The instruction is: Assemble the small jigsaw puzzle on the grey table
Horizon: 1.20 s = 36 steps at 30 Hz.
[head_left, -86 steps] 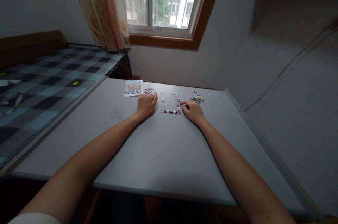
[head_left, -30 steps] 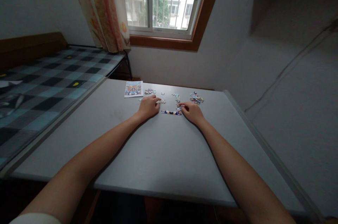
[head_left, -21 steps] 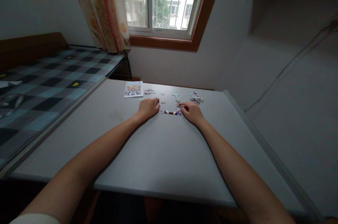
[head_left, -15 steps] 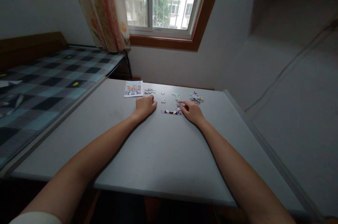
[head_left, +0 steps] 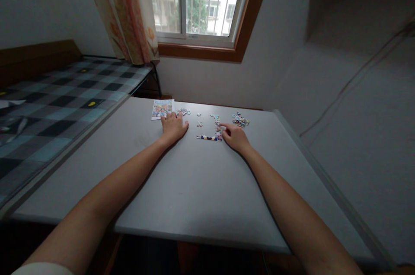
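Note:
My left hand (head_left: 173, 126) is open, palm down with its fingers spread, and its fingertips reach the lower edge of the picture card (head_left: 162, 106). Joined jigsaw pieces (head_left: 209, 138) form a bottom row and a right-hand side on the table. At that right side my right hand (head_left: 236, 137) rests with its index finger stretched to the pieces and its thumb apart below it. No piece shows in either hand. Two small groups of pale loose pieces (head_left: 199, 124) lie left of the joined side.
A pile of loose jigsaw pieces (head_left: 240, 120) lies beyond my right hand, and a smaller pile (head_left: 184, 112) beside the card. The white table (head_left: 194, 188) stands between a bed with a checked cover (head_left: 65, 97) and the right wall. A window is behind.
My left hand has shifted left toward the card and spread its fingers, which were curled before. The right hand stays at the joined pieces.

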Each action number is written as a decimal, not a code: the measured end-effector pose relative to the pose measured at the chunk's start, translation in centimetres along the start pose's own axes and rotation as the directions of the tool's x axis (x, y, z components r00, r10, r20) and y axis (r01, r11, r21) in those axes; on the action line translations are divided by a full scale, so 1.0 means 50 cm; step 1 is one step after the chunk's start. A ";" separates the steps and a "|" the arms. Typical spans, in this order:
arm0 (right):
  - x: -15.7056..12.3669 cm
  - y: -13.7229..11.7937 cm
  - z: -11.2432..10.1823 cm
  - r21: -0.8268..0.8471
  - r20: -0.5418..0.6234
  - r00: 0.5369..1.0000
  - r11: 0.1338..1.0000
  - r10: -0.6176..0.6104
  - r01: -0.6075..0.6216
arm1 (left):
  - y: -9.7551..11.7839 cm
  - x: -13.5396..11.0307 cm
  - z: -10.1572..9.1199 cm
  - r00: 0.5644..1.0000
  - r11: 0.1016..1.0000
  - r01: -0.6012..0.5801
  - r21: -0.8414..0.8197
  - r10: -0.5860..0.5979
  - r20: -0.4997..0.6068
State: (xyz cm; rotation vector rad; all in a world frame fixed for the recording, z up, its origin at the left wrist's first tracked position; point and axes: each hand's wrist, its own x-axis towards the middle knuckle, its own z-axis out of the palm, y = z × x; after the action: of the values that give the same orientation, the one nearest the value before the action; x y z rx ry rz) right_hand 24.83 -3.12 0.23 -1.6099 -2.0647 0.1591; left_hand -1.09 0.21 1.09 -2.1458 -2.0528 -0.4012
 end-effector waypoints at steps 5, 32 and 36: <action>0.000 0.000 0.000 -0.005 -0.012 1.000 1.000 -0.007 0.007 | 0.000 -0.006 -0.006 0.999 0.998 -0.042 -0.039 0.042 -0.016; 0.001 0.005 0.004 -0.014 -0.009 1.000 1.000 -0.009 0.009 | -0.034 0.033 0.013 0.954 0.908 0.279 -0.313 -0.300 -0.020; 0.002 0.003 0.002 -0.011 -0.004 1.000 1.000 -0.007 0.007 | -0.035 0.035 0.010 0.941 0.885 0.314 -0.344 -0.338 -0.012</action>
State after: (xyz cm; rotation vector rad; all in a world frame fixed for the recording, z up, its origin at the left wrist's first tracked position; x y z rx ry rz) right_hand 24.89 -2.98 0.09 -1.6075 -2.0719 0.1429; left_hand -2.74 2.11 0.98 -1.9005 -2.4578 -0.9218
